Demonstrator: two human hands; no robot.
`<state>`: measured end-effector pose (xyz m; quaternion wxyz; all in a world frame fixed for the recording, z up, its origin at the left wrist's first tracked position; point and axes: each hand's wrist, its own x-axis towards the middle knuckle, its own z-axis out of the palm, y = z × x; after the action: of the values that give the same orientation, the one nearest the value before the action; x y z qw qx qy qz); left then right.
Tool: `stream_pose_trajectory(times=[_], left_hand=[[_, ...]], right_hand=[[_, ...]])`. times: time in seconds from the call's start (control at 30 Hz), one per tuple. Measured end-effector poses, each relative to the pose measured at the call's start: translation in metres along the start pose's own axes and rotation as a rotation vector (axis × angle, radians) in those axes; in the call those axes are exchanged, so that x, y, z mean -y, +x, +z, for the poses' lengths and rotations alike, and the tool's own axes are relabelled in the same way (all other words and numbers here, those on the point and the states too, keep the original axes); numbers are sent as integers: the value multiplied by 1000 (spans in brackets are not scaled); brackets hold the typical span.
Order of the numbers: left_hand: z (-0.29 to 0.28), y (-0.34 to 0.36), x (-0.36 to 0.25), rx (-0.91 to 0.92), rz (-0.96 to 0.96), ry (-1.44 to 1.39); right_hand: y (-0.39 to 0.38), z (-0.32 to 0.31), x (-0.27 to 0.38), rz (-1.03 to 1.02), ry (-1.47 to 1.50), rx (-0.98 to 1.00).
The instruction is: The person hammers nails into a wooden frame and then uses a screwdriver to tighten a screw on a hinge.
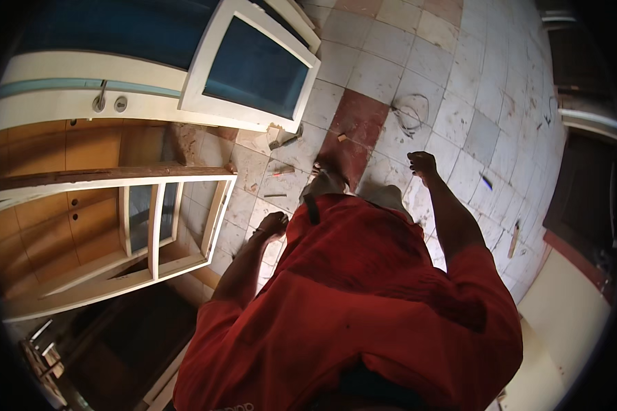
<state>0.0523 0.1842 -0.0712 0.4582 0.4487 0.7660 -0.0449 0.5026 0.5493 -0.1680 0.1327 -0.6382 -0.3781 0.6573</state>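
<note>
My left hand [271,226] hangs beside my red shirt with curled fingers; whatever it may hold is hidden. It is nearest a white wooden window frame [218,212] with open panes, standing at the left. My right hand [421,164] hangs out to the right above the tiles, its fingers curled, with nothing visible in them. At the upper left is a white panelled door [192,96] with dark blue panels and metal lock fittings. Behind the frame is an orange wooden panelled surface [75,226].
The tiled floor [480,68] has a red strip, a coil of wire [409,118], a tool [286,140] and scattered scraps. A dark doorway [576,192] and cream panel [555,308] are at the right. A dark area with wooden pieces [48,356] lies at the lower left.
</note>
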Motion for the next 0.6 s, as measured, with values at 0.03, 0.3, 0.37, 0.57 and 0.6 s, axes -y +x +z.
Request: stream_pose_trajectory(times=[0.03,0.3,0.37,0.57,0.6], left_hand=[[-13,-6,3,138,-54,-36],[-107,-57,10,314,134,-463],[-110,-54,6,293,58,-635],[-113,-9,-14,190,-106,-1103],[-116,0,-17,187,-152,-1199]], right_hand=[[11,17,13,6,14,-7],[50,166,108,-105,-314,167],[45,203,130,-83,-365,210],[66,272,193,-213,-371,309],[78,275,201,-208,-384,339]])
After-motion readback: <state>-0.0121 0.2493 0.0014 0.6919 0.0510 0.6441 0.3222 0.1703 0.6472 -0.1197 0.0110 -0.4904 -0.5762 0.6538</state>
